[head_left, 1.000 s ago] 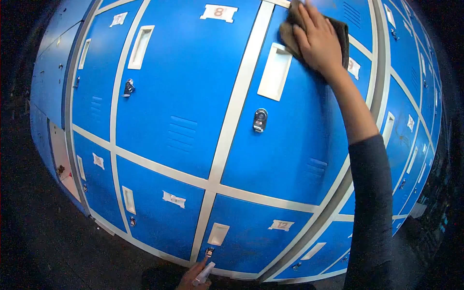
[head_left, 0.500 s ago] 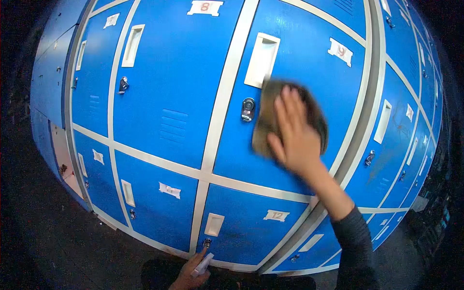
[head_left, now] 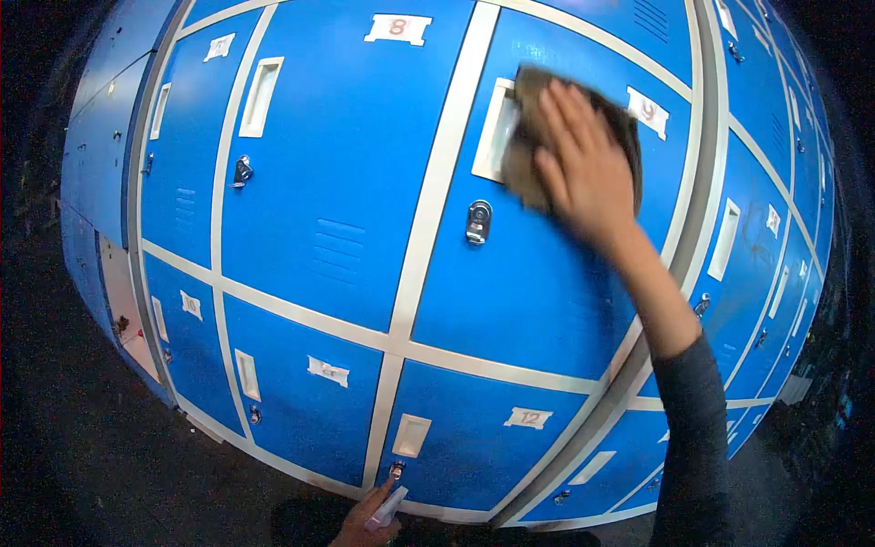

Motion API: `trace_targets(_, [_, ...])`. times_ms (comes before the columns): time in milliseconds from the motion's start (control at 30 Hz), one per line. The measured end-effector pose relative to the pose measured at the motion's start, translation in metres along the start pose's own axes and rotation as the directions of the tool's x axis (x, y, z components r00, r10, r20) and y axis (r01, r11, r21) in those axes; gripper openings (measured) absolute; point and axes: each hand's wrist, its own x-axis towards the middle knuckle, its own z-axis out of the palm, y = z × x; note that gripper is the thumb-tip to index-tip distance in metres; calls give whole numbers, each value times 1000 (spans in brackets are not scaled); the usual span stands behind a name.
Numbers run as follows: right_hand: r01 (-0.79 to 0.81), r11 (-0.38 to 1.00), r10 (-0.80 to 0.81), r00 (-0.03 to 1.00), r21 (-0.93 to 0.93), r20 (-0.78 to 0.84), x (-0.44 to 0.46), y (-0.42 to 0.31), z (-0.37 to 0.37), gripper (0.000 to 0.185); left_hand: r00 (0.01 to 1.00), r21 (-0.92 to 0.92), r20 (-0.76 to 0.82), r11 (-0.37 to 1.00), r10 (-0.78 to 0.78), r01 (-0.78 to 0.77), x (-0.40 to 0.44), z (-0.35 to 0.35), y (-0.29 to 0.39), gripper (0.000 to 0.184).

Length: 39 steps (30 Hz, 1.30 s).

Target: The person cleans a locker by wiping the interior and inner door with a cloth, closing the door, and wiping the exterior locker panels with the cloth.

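My right hand point(head_left: 588, 164) presses a dark brownish cloth point(head_left: 529, 169) flat against the blue locker door marked 9 point(head_left: 538, 283). Its fingers lie stretched over the cloth, which overlaps the right edge of the door's white recessed handle point(head_left: 489, 137). Below that handle is a metal lock point(head_left: 478, 222). Low in view, my left hand point(head_left: 365, 524) is closed around a small whitish plastic object point(head_left: 387, 508), mostly hidden by the fingers. The left index finger points up near the lock point(head_left: 396, 469) of the door marked 12 point(head_left: 474, 447).
Door 8 point(head_left: 346, 118) is to the left of door 9, with other numbered doors around them. White frame strips point(head_left: 442, 182) separate the doors. Another locker bank point(head_left: 747, 246) angles away on the right. Dark floor point(head_left: 264, 483) runs along the base.
My right hand and the cloth have moved up and slightly right across door 9, uncovering the area beside its lock. My left hand stays low, still holding the whitish object.
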Motion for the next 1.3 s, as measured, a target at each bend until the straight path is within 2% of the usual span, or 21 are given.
trace_targets(67, [-1, 995, -15, 987, -101, -159, 43, 23, 21, 54, 985, 48, -144, 995, 98, -92, 5, -2, 21, 54])
trace_targets(133, [-36, 992, 6, 972, -125, -236, 79, 40, 34, 53, 993, -48, -72, 994, -97, 94, 12, -8, 29, 52])
trace_targets(200, [-186, 981, 185, 982, -52, -31, 102, 33, 18, 57, 978, -77, -11, 976, -207, 205, 13, -11, 31, 50])
trace_targets(267, [-141, 986, 132, 986, -94, -99, 97, 35, 23, 56, 972, -50, 15, 970, -236, 237, 14, -12, 30, 48])
trace_targets(367, [-73, 986, 42, 979, -151, -197, 83, 34, 34, 55, 996, 87, 65, 995, -55, 49, 0, -6, 3, 68])
trace_targets(467, [-54, 989, 28, 982, -136, -187, 54, 16, 30, 55, 998, -23, 39, 998, -58, 59, -3, -5, 1, 68])
trace_targets(567, [-33, 999, 32, 999, -41, -21, 9, -14, 7, 62, 986, -197, 25, 966, -164, 165, -13, 13, -16, 66])
trace_targets(600, [-28, 999, 29, 999, -31, 43, -8, -25, -2, 65, 899, -365, 97, 825, -427, 431, -11, 22, -32, 67])
trace_targets(633, [-54, 998, 48, 989, 40, 140, -26, -40, -11, 68, 742, -493, 212, 587, -636, 643, -6, 31, -53, 68])
trace_targets(700, [-107, 966, 28, 949, 236, 314, -68, -68, -24, 72, 762, -412, 170, 657, -625, 631, -6, 28, -47, 68])
trace_targets(733, [-138, 923, -12, 923, 359, 385, -93, -81, -27, 74, 926, -171, 48, 911, -374, 377, -9, 11, -18, 68])
trace_targets(767, [-36, 928, -125, 908, 371, 400, -118, -92, -30, 74, 998, 112, 14, 992, -60, 58, -11, 2, -1, 68])
trace_targets(867, [198, 895, -378, 814, 401, 442, -166, -105, -43, 74, 995, -66, 61, 994, -81, 85, -21, 10, -22, 73])
trace_targets(900, [264, 873, -447, 768, 410, 459, -169, -103, -48, 74, 988, -189, 46, 970, -149, 155, -21, 10, -19, 74])
trace_targets(967, [230, 885, -424, 758, 405, 495, -162, -87, -47, 73, 958, -423, 48, 863, -284, 277, -22, 11, -12, 76])
trace_targets(1067, [164, 938, -290, 854, 307, 431, -115, -52, -43, 69, 912, 70, 209, 936, -352, 345, 5, -10, 11, 79])
trace_targets(1167, [70, 991, -96, 963, 110, 251, -61, -13, -27, 67, 896, -231, 122, 865, -427, 444, -15, 18, -28, 75])
trace_targets(1200, [12, 1000, -11, 984, -7, 179, -42, 1, -21, 62, 963, -130, 46, 954, -267, 271, -10, 13, -17, 65])
trace_targets(1233, [-13, 998, 14, 1000, -64, 22, -24, 19, -11, 58, 996, -14, -12, 996, -87, 87, -3, 2, 6, 56])
trace_targets(1267, [-62, 989, 50, 995, -137, -86, -9, 38, 0, 54, 994, 111, -48, 989, 101, -95, 2, -3, 17, 48])
trace_targets(1300, [-100, 971, 55, 978, -216, -203, 7, 58, 11, 52, 998, 196, -8, 979, 65, -62, 0, 0, 7, 55])
